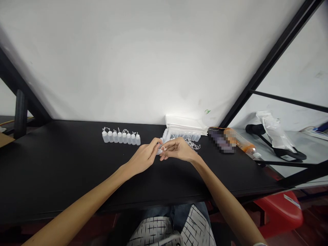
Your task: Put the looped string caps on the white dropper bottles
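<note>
My left hand is closed around a small translucent squeeze bottle, partly hidden by the fingers. Against its top, my right hand pinches a thin white piece that looks like a cap strap; the fingertips cover most of it. Just beyond the hands lie more small plastic bottles. Loose white caps with curly straps are heaped beyond the right wrist. Off to the left, a row of several upright bottles carries white caps with thin straps sticking up.
A stack of flat white sheets or bags rests against the wall on the black table. At the right are a blurred dark object and an orange-labelled bottle lying down. Black frame bars flank the table; a red stool stands below.
</note>
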The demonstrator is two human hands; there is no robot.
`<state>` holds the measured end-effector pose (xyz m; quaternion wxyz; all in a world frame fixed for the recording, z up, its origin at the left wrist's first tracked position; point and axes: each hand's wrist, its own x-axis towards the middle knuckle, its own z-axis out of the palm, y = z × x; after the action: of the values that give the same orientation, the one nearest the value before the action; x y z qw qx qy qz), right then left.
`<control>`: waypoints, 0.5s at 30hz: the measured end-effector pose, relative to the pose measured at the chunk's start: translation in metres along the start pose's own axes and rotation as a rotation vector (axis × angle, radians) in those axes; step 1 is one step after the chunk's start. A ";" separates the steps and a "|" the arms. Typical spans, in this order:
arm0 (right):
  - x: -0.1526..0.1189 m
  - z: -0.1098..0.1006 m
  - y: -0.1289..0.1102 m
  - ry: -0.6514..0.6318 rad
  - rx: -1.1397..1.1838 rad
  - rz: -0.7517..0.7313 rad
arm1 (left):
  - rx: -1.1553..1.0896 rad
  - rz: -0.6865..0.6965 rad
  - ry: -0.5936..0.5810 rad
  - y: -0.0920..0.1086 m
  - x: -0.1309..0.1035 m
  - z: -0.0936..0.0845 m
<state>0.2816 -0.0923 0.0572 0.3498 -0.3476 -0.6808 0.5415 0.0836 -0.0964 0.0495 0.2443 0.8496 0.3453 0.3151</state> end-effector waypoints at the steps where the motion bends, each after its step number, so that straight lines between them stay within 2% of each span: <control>1: 0.000 0.000 0.001 0.005 -0.003 -0.006 | -0.001 0.002 -0.001 0.000 0.000 0.000; 11: 0.000 0.004 -0.002 0.062 0.013 -0.036 | -0.066 -0.053 0.036 -0.003 0.002 0.001; 15: -0.001 0.004 -0.005 0.039 0.045 -0.040 | -0.068 -0.042 0.049 -0.003 0.001 0.000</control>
<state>0.2787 -0.0958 0.0613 0.3817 -0.3365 -0.6684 0.5426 0.0834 -0.0937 0.0480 0.2708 0.8254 0.3581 0.3422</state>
